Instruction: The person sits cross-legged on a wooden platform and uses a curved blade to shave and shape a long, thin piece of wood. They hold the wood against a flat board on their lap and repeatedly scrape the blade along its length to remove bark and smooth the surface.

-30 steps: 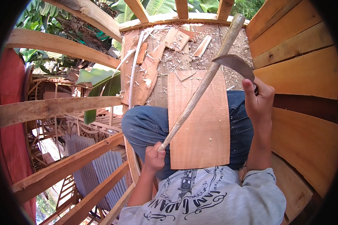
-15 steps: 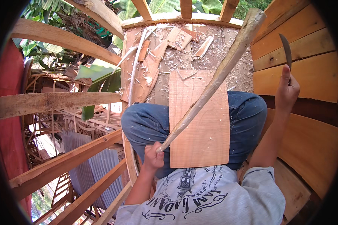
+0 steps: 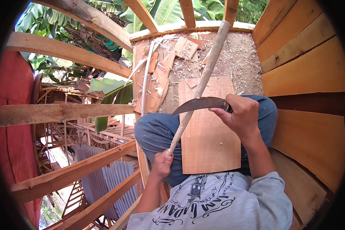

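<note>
My left hand point(image 3: 162, 165) is closed around the thin lower end of a long, pale wooden stick point(image 3: 209, 68), which slants up and away to the right. In my right hand point(image 3: 242, 114) is a knife with a curved dark blade point(image 3: 200, 104), its handle mostly hidden by my fingers. The blade lies across the stick in view, pointing left; whether it touches the wood I cannot tell. Under the stick, a flat rectangular wooden board point(image 3: 209, 147) rests over my lap, between my bent knees in blue jeans.
Wood shavings and offcuts point(image 3: 187, 48) litter the plank floor point(image 3: 239, 65) ahead. A long thin strip point(image 3: 145, 82) lies along the left edge. Wooden rails point(image 3: 65, 114) stand at left, a plank wall point(image 3: 306, 78) at right. Corrugated sheets point(image 3: 115, 180) show below the rails.
My right hand has come down and left from beside the wall, bringing the knife across the stick. The stick's far end has swung left and away.
</note>
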